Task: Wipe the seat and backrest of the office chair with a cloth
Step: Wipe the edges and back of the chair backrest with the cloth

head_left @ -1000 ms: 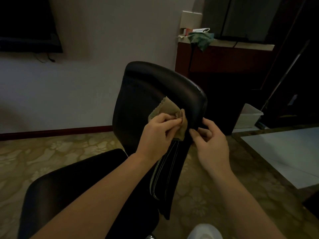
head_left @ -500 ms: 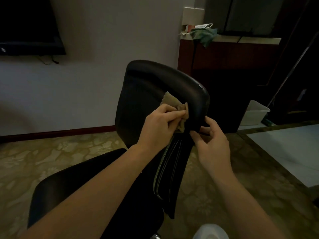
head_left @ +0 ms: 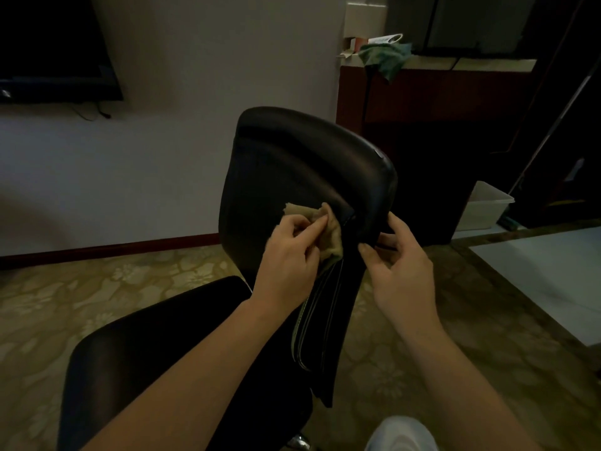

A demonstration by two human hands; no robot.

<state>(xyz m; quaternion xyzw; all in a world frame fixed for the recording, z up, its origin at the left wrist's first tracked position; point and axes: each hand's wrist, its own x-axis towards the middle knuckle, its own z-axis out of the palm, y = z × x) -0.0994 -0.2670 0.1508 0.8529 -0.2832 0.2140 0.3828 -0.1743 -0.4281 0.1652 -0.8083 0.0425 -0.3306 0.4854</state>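
1. Cloth [head_left: 328, 227], olive and bunched, sits against the office chair's black backrest [head_left: 292, 164].
2. I see the left hand [head_left: 289, 255] pinching it with curled fingers.
3. The right hand [head_left: 400, 268] grips the backrest's edge.

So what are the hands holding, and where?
The left hand pinches the cloth at its bunched middle; the right hand grips the backrest by its side edge.

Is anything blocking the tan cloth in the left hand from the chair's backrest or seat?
Nothing visible does. The left hand presses the tan cloth against the black leather backrest; the right hand grips the backrest's edge beside it; the black seat below carries nothing.
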